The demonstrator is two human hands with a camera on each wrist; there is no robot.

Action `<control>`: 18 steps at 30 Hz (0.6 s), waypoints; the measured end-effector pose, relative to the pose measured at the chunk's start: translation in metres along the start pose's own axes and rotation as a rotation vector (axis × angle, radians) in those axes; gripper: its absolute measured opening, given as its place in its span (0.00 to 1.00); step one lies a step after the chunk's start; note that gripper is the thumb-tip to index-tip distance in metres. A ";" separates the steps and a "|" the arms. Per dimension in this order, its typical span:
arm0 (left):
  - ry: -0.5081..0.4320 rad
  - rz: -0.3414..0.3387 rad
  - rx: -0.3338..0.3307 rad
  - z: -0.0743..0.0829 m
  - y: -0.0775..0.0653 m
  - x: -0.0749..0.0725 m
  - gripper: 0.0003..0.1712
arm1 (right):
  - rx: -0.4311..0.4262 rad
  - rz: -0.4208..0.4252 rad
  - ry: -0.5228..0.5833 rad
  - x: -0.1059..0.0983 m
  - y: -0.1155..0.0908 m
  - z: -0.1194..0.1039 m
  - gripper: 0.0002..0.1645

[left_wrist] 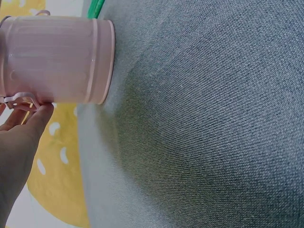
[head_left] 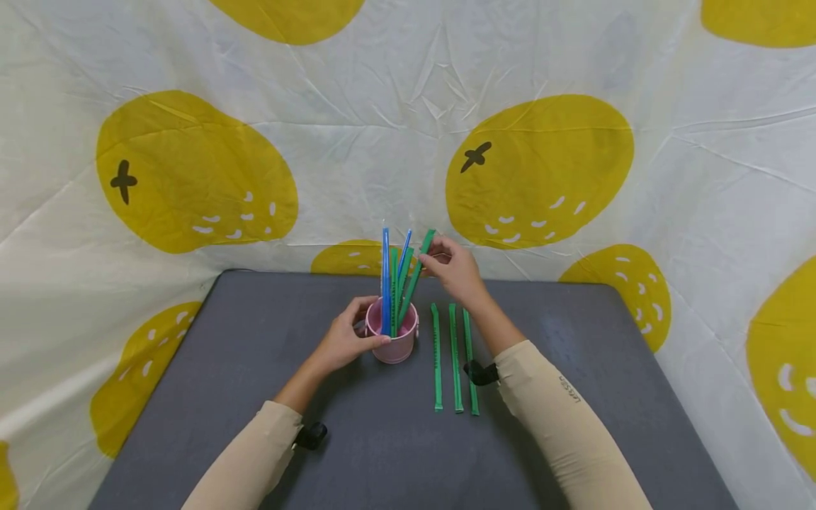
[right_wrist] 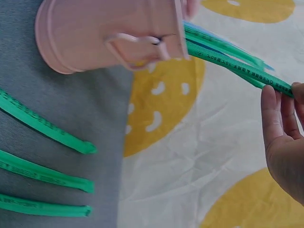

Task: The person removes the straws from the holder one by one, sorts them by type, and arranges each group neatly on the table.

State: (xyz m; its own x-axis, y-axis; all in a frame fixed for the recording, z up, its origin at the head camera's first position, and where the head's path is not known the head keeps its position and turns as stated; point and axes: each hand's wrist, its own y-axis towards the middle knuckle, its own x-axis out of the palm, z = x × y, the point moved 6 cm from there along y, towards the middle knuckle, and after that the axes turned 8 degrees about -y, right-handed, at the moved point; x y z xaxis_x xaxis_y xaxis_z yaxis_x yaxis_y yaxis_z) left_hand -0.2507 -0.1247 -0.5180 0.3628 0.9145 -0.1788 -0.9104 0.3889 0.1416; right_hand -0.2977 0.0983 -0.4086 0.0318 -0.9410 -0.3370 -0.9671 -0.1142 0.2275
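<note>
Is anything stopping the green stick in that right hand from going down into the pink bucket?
Nothing visible blocks it: the held green stick dips inside the pink bucket. Blue sticks and other green sticks stand in there beside it.

The pink bucket (head_left: 397,347) is showing a smooth, faintly glossy surface, looking like painted metal. Inside the bucket, blue sticks (head_left: 385,283) are shining like slick plastic. Right of the bucket, green sticks (head_left: 455,358) are wearing smooth, thin wrappers. Under it, the grey table cover (left_wrist: 213,118) is displaying matt, woven cloth; behind it, the backdrop (head_left: 376,184) is hanging as creased, faintly shiny cloth.
</note>
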 end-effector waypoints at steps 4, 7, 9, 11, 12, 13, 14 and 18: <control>0.019 0.003 0.011 0.000 0.000 -0.001 0.45 | -0.027 0.007 -0.003 -0.010 0.001 -0.011 0.15; 0.033 0.007 0.019 0.001 0.000 -0.002 0.45 | -0.046 0.013 0.002 -0.018 0.002 -0.019 0.15; 0.041 0.007 0.021 0.001 0.001 -0.002 0.45 | -0.062 0.013 0.008 -0.024 0.003 -0.025 0.15; 0.045 0.007 0.023 0.001 0.001 -0.002 0.45 | -0.074 0.009 0.014 -0.029 0.004 -0.031 0.15; 0.046 0.007 0.023 0.002 0.001 -0.001 0.45 | -0.081 0.008 0.019 -0.032 0.005 -0.032 0.16; 0.047 0.007 0.023 0.002 0.001 -0.001 0.46 | -0.091 0.009 0.027 -0.036 0.005 -0.035 0.16; 0.047 0.007 0.023 0.002 0.001 -0.001 0.46 | -0.102 0.012 0.032 -0.039 0.006 -0.037 0.16; 0.055 0.009 0.024 0.003 0.000 -0.001 0.45 | -0.124 0.028 0.063 -0.054 0.008 -0.044 0.17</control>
State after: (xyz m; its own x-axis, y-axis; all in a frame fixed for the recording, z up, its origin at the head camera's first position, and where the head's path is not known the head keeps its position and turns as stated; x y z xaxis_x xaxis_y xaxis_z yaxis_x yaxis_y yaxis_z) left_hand -0.2508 -0.1250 -0.5152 0.3426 0.9107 -0.2307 -0.9082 0.3838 0.1666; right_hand -0.2961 0.1337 -0.3484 0.0250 -0.9621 -0.2717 -0.9293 -0.1225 0.3483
